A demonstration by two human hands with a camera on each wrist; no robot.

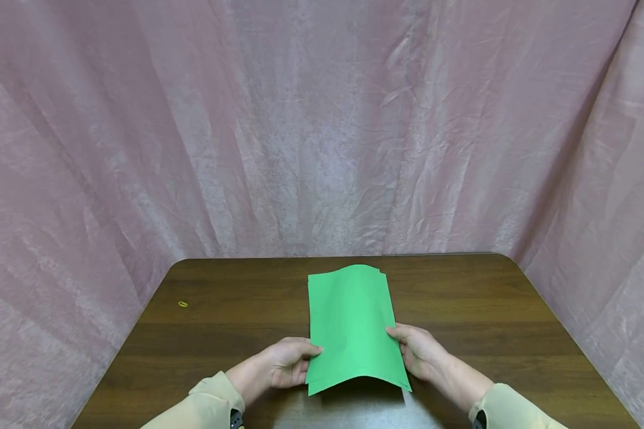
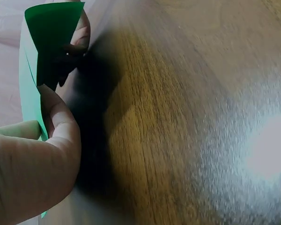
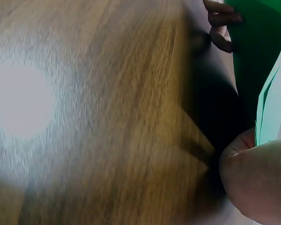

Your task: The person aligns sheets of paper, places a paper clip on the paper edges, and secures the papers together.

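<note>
Green paper sheets, more than one by their offset edges, bow upward in the middle above the table. My left hand pinches their left edge, thumb on top and fingers underneath. At the right edge, my right hand grips them the same way. In the left wrist view the left hand holds the paper by its side, and a dark shadow lies below. The right wrist view shows the right hand with thumb and finger on the sheets; a slit between layers is visible.
A yellow paper clip lies on the left part of the brown wooden table. Pink curtains hang behind the table and along both sides. A bright glare spot shows on the tabletop near the front.
</note>
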